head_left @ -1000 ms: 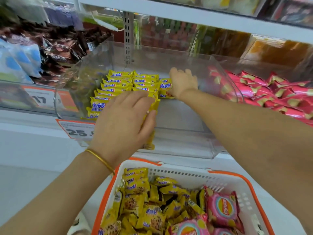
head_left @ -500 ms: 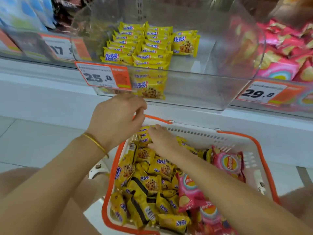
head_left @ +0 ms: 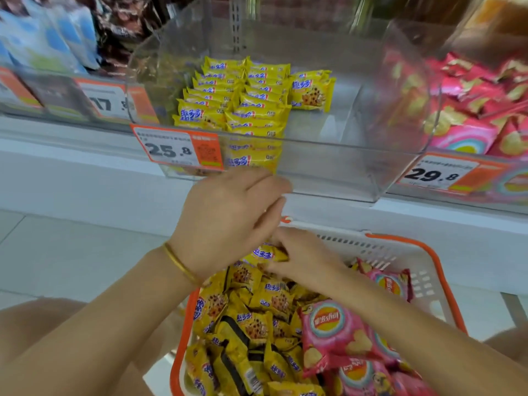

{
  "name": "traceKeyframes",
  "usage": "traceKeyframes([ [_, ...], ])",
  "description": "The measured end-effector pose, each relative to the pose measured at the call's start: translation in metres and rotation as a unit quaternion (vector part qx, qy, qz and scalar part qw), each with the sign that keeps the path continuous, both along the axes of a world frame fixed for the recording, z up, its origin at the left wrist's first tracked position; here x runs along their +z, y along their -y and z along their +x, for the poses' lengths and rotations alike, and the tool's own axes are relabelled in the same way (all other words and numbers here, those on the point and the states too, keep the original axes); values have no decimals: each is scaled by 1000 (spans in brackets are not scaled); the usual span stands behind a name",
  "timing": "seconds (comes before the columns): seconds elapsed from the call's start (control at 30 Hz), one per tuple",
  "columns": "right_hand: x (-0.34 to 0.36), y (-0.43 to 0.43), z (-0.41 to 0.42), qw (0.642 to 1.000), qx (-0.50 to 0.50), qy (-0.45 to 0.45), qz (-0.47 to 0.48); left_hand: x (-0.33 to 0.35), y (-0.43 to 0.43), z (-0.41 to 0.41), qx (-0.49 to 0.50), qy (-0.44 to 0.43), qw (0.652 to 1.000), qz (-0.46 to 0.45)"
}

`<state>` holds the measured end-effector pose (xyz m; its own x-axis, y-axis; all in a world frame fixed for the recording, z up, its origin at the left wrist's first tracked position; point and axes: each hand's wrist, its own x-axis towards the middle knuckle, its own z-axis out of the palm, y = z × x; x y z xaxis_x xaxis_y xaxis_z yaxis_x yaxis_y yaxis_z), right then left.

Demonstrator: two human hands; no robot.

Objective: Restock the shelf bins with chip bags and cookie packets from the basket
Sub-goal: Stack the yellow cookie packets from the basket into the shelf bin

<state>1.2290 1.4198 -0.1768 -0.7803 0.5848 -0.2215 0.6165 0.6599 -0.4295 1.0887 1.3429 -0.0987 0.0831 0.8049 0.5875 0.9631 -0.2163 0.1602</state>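
Observation:
A white basket with an orange rim (head_left: 441, 271) sits below the shelf, full of yellow cookie packets (head_left: 257, 324) and pink chip bags (head_left: 334, 330). At the basket's far left corner, my right hand (head_left: 305, 258) pinches one yellow cookie packet (head_left: 265, 253). Just above it, my left hand (head_left: 228, 218) hovers with its fingers loosely bent and nothing visible in it. The clear shelf bin (head_left: 328, 170) above holds neat rows of yellow cookie packets (head_left: 240, 98) on its left side; its right side is bare.
A second clear bin with pink chip bags (head_left: 471, 115) stands to the right. Orange price tags read 25.8 (head_left: 171, 150) and 29.8 (head_left: 434, 174). Blue and brown packs (head_left: 57, 38) fill the left bins. Pale floor tiles lie on the left.
Both hands have come down out of the clear bin to the basket. My right hand has reached into the packets and taken hold of one; the view tilted downward.

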Motion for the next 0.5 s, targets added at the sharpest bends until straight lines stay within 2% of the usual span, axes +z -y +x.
traceKeyframes([
  [0.07,73,5,25,999,-7,-49,-4,23,-6,3,-11,-9,994,110],
  [0.13,143,1,41,995,-30,-86,51,42,-21,-5,31,-10,989,143],
  [0.27,218,-46,26,959,-93,-153,221,49,-56,-21,133,16,990,32],
  [0.37,213,-114,-21,944,-127,-70,296,38,-70,-18,177,-7,984,-35],
  [0.43,185,-158,-54,951,-131,28,279,31,-72,-19,189,-25,980,-51],
  [0.5,154,-187,-75,956,-128,85,249,28,-73,-21,191,-32,980,-48],
])
